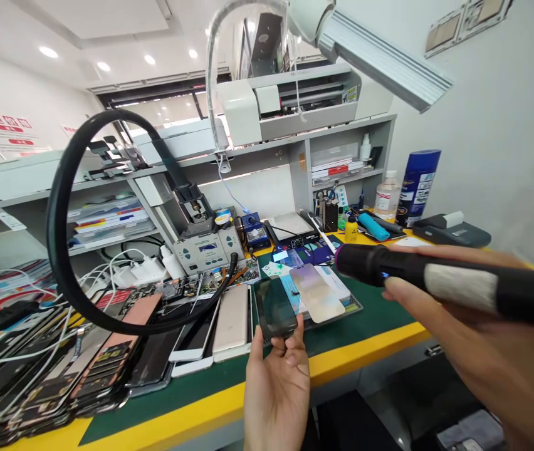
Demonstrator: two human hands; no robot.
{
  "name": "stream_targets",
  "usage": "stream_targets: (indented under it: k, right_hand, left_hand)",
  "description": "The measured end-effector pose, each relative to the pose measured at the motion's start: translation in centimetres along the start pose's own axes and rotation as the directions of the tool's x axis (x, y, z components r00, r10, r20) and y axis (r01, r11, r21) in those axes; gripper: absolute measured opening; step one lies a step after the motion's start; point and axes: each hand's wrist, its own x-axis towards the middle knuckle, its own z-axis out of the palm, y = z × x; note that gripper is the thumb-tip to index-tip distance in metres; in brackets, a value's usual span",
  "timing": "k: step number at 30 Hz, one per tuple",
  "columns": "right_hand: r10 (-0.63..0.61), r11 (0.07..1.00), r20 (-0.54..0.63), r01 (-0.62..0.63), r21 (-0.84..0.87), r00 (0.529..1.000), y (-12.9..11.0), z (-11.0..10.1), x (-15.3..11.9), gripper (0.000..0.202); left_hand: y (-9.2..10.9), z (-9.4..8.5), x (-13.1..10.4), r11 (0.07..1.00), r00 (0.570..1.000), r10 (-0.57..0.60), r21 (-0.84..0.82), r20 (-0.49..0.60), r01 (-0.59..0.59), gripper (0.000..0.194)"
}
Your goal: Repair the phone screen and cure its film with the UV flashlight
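My left hand (278, 382) is palm up at the bench's front edge, its fingers holding a dark phone screen (275, 307) by its lower end. In my right hand (459, 326) is a black flashlight (408, 269) with a white band, its purple-rimmed head pointing left. The thumb rests beside a small blue light on the flashlight. Just right of the dark screen lies a pale gold phone panel (317, 293) on top of a flat box. A gold phone back (232, 318) lies to the screen's left.
Stacked phone parts (107, 363) cover the left of the green mat (220, 376). A thick black hose (55, 219) loops above them from a grey station (208, 250). Behind stand a yellow bottle (351, 230) and a blue spray can (418, 186); a lamp (384, 59) hangs overhead.
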Motion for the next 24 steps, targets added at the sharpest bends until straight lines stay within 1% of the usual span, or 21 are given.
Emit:
stream_targets:
  k: [1, 2, 3, 4, 5, 7, 10, 12, 14, 16, 18, 19, 22, 24]
  right_hand:
    - [0.017, 0.999, 0.043, -0.019, 0.050, 0.999, 0.1, 0.5, 0.7, 0.023]
    - [0.056, 0.993, 0.110, -0.066, 0.095, 0.992, 0.2, 1.2, 1.4, 0.020]
    - [0.082, 0.985, 0.229, -0.114, 0.131, 0.970, 0.1, 1.9, 2.2, 0.016]
    - [0.091, 0.976, 0.332, -0.150, 0.155, 0.939, -0.1, 2.7, 3.0, 0.016]
    - [0.096, 0.969, 0.400, -0.177, 0.171, 0.911, -0.4, 3.4, 3.8, 0.021]
    - [0.071, 0.964, 0.466, -0.180, 0.194, 0.882, -1.0, 4.6, 5.0, 0.026]
    - [0.046, 0.961, 0.504, -0.176, 0.213, 0.863, -1.8, 5.7, 6.0, 0.029]
    - [0.035, 0.961, 0.512, -0.170, 0.219, 0.858, -1.9, 5.8, 6.3, 0.029]
    - [0.029, 0.962, 0.520, -0.166, 0.218, 0.854, -1.7, 5.5, 6.4, 0.027]
    - [0.031, 0.962, 0.538, -0.171, 0.214, 0.843, -1.4, 5.0, 6.6, 0.024]
    - [0.034, 0.963, 0.554, -0.175, 0.204, 0.832, -1.2, 4.5, 6.8, 0.023]
    - [0.039, 0.966, 0.554, -0.172, 0.191, 0.831, -1.0, 4.2, 6.9, 0.023]
    - [0.051, 0.979, 0.549, -0.151, 0.140, 0.834, -0.6, 3.5, 7.1, 0.024]
    - [0.054, 0.980, 0.563, -0.152, 0.129, 0.824, -0.4, 3.1, 7.1, 0.023]
  left_hand:
    - [0.0, -0.1, 0.0, 0.999, 1.000, 0.014, 0.029, -0.004, -0.014, 0.032]
    - [0.0, -0.1, 0.0, 0.998, 1.000, 0.027, 0.057, -0.010, -0.026, 0.033]
    - [-0.1, -0.1, -0.1, 0.996, 0.999, 0.039, 0.081, -0.013, -0.038, 0.033]
    - [-0.1, -0.1, -0.1, 0.994, 0.999, 0.049, 0.103, -0.012, -0.047, 0.034]
    - [-0.1, -0.1, -0.1, 0.991, 0.998, 0.055, 0.122, -0.012, -0.053, 0.035]
    - [0.0, 0.0, -0.2, 0.986, 0.998, 0.061, 0.158, -0.009, -0.059, 0.036]
    - [0.2, 0.0, -0.3, 0.976, 0.998, 0.065, 0.206, -0.004, -0.062, 0.039]
    - [0.3, -0.1, -0.6, 0.969, 0.998, 0.062, 0.238, 0.003, -0.061, 0.039]
    - [-0.1, -0.3, -1.0, 0.958, 0.999, 0.037, 0.285, -0.012, -0.032, 0.038]
    - [-1.0, -0.5, -1.4, 0.935, 0.998, -0.007, 0.354, -0.062, 0.029, 0.035]
    - [-2.4, -0.5, -1.6, 0.904, 0.994, -0.034, 0.421, -0.101, 0.074, 0.030]
    - [-3.1, -0.5, -1.5, 0.896, 0.996, -0.021, 0.441, -0.083, 0.055, 0.030]
    - [-5.0, -0.3, -0.6, 0.892, 0.998, -0.012, 0.451, -0.056, 0.036, 0.043]
    - [-5.8, -0.1, 0.3, 0.904, 0.999, -0.028, 0.426, -0.039, 0.042, 0.052]
